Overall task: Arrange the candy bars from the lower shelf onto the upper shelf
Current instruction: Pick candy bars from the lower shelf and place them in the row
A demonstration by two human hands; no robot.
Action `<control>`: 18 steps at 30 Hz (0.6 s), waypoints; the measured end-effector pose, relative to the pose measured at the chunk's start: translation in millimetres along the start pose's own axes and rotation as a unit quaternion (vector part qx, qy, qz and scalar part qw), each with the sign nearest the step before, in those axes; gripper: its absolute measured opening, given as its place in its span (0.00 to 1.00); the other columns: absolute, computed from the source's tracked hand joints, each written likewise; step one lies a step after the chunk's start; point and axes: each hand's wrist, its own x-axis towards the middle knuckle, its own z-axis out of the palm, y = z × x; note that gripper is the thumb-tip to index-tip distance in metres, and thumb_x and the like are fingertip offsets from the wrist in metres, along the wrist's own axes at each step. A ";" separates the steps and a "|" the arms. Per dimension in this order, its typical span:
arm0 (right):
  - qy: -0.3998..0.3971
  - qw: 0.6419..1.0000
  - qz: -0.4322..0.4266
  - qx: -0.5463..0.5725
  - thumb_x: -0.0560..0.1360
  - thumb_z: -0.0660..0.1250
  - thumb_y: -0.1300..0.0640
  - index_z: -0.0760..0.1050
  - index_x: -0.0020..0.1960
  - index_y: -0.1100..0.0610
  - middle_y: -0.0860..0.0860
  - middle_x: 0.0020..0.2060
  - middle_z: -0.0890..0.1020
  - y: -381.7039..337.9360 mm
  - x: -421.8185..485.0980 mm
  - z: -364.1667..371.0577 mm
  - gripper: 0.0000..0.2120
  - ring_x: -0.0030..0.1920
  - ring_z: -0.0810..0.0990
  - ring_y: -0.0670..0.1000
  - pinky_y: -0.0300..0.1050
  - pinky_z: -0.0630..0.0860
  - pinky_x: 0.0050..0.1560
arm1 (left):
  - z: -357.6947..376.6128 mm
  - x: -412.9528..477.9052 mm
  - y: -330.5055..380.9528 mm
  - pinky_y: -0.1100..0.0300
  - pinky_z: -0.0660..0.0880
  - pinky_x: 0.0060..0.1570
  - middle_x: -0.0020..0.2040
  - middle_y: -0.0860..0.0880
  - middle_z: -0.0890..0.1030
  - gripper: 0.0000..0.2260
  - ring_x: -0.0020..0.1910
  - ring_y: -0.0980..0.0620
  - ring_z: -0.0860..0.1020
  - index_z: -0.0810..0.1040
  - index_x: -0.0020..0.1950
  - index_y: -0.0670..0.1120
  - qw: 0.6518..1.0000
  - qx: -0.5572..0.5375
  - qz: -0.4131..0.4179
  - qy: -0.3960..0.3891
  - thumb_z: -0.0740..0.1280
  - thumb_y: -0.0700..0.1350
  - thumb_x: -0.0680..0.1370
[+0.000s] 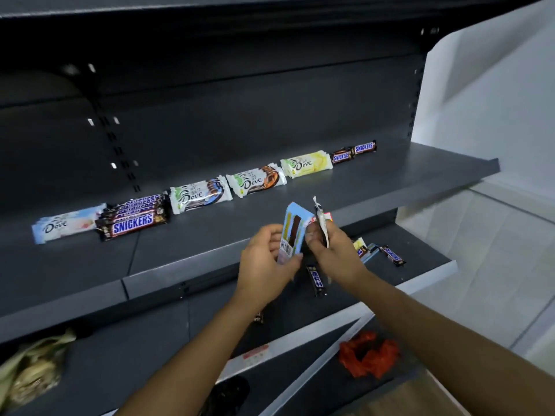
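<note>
- I read this as the carry step: both hands are loaded and raised in front of the upper shelf, with nothing set down yet.
- My left hand has thumb and fingers curled round a pale blue pack, held upright with its barcode end low.
- My right hand pinches a silver-wrapped bar edge-on; something red and white shows behind it, but I cannot tell what it is.
- A row already runs along the back of the upper shelf: a pale Dove bar, a Snickers stack, three more Dove packs and a Snickers pair.
- The next move, as I judge it, is a reach forward over the front lip, laying each piece flat beside its own kind.
- The strip in front of the row looks open, so there is room to go in low without nudging the stacks.
- The right end stops near the white side panel, so I would keep clear of that corner.
- More remains on the lower shelf: one Snickers bar below my hands, another to the right, and some half-hidden packs.
</note>
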 end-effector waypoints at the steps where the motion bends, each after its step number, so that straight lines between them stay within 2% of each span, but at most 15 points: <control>1: -0.014 1.000 0.001 0.007 0.76 0.64 0.58 0.75 0.51 0.54 0.46 0.38 0.78 -8.7 5.8 1.3 0.05 0.39 0.76 0.43 0.35 0.72 0.43 | -6.2 5.4 8.6 0.67 0.77 0.44 0.44 0.52 0.78 0.20 0.40 0.62 0.79 0.71 0.52 0.53 0.997 -0.073 -0.030 0.007 0.73 0.34 0.69; 3: -0.053 0.998 -0.009 0.018 0.75 0.67 0.59 0.75 0.50 0.53 0.45 0.35 0.75 -24.3 17.7 2.9 0.04 0.34 0.74 0.39 0.32 0.70 0.39 | -17.1 19.0 21.0 0.67 0.77 0.45 0.47 0.46 0.78 0.18 0.44 0.58 0.80 0.70 0.54 0.47 0.978 -0.194 -0.071 0.020 0.69 0.29 0.71; 5: -0.092 0.995 -0.004 0.037 0.73 0.70 0.56 0.76 0.51 0.53 0.49 0.37 0.75 -37.5 31.4 3.5 0.08 0.35 0.75 0.43 0.37 0.72 0.40 | -28.9 33.2 26.3 0.60 0.78 0.53 0.53 0.42 0.78 0.17 0.52 0.52 0.81 0.69 0.56 0.42 0.957 -0.272 -0.092 0.031 0.66 0.27 0.73; 7: -0.124 0.990 0.014 0.060 0.71 0.72 0.54 0.77 0.54 0.53 0.50 0.40 0.76 -48.4 48.2 3.1 0.12 0.41 0.77 0.45 0.42 0.76 0.45 | -40.3 46.8 26.9 0.54 0.76 0.58 0.56 0.42 0.78 0.16 0.56 0.50 0.79 0.69 0.55 0.43 0.946 -0.309 -0.095 0.031 0.64 0.26 0.74; 9: -0.161 0.984 0.026 0.075 0.70 0.74 0.56 0.77 0.55 0.53 0.50 0.45 0.79 -56.4 68.1 2.9 0.15 0.46 0.78 0.45 0.40 0.76 0.50 | -50.0 60.4 25.3 0.56 0.77 0.56 0.54 0.43 0.79 0.17 0.54 0.50 0.80 0.70 0.54 0.45 0.938 -0.332 -0.098 0.030 0.62 0.25 0.74; 12: -0.226 0.972 0.024 0.061 0.68 0.75 0.59 0.78 0.56 0.52 0.46 0.43 0.82 -65.7 96.2 5.8 0.17 0.40 0.79 0.40 0.31 0.73 0.43 | -61.3 78.4 18.4 0.61 0.79 0.48 0.49 0.45 0.81 0.17 0.46 0.53 0.82 0.72 0.53 0.42 0.925 -0.360 -0.116 0.038 0.60 0.23 0.73; 15: -0.231 0.972 0.008 0.035 0.68 0.75 0.61 0.76 0.52 0.48 0.42 0.46 0.81 -69.4 119.1 15.5 0.16 0.45 0.79 0.39 0.24 0.71 0.41 | -71.3 93.0 6.3 0.61 0.79 0.48 0.45 0.47 0.82 0.18 0.45 0.53 0.82 0.74 0.51 0.44 0.920 -0.366 -0.132 0.054 0.60 0.22 0.73; 18: -0.239 0.971 -0.005 0.013 0.70 0.73 0.61 0.76 0.50 0.49 0.45 0.47 0.81 -68.3 132.9 30.6 0.13 0.47 0.79 0.43 0.30 0.73 0.46 | -79.6 101.6 -6.6 0.59 0.79 0.50 0.46 0.45 0.82 0.16 0.47 0.50 0.81 0.75 0.51 0.42 0.917 -0.362 -0.149 0.078 0.61 0.23 0.73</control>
